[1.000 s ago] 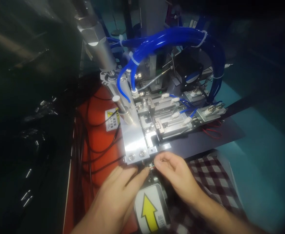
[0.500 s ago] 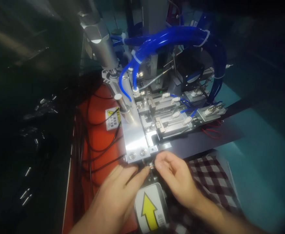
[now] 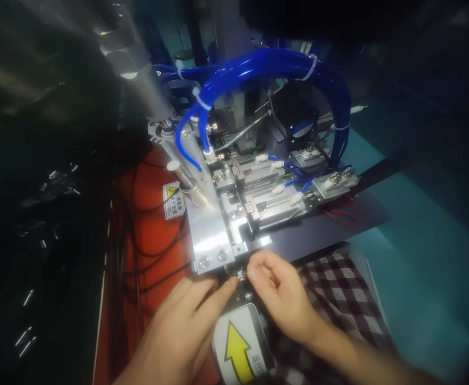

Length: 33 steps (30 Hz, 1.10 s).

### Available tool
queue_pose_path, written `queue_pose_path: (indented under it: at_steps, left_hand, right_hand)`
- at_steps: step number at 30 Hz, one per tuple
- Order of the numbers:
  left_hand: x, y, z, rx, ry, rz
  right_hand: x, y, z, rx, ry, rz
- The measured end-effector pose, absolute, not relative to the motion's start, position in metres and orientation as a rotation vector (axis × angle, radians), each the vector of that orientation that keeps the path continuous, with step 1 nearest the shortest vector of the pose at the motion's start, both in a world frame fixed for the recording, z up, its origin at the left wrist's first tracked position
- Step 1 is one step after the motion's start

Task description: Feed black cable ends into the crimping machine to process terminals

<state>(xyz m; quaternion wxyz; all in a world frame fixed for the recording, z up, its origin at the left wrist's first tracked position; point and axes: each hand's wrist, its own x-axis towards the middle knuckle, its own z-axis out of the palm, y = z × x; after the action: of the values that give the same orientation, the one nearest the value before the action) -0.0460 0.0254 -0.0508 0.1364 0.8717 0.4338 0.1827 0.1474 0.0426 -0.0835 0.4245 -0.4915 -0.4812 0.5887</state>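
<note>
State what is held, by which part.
A tiny piece, apparently at its left end by the left hand; whether the right hand holds it cannot be told.

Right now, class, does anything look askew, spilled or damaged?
No spill or damage stands out. Black cables lie loose over the red surface, untidy compared with the tied blue tubes. The part between left hand and right hand is too small to judge.
</note>
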Motion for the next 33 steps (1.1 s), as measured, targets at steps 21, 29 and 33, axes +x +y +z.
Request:
queue_pose_path:
  at_steps: [21, 29, 33]
  left_hand:
    - [-0.045, 0.029, -0.048, 2.518, 1.27, 0.5]
    - [-0.047, 0.028, -0.05, 2.521, 1.283, 0.524]
    - [-0.049, 0.025, -0.054, 2.52, 1.28, 0.531]
  right_hand:
    - [0.147, 0.044, -0.084, -1.298, -1.163, 1.533]
    - [0.145, 0.048, -0.073, -1.346, -1.016, 1.641]
    - [0.147, 0.05, -0.069, -1.337, -0.998, 1.702]
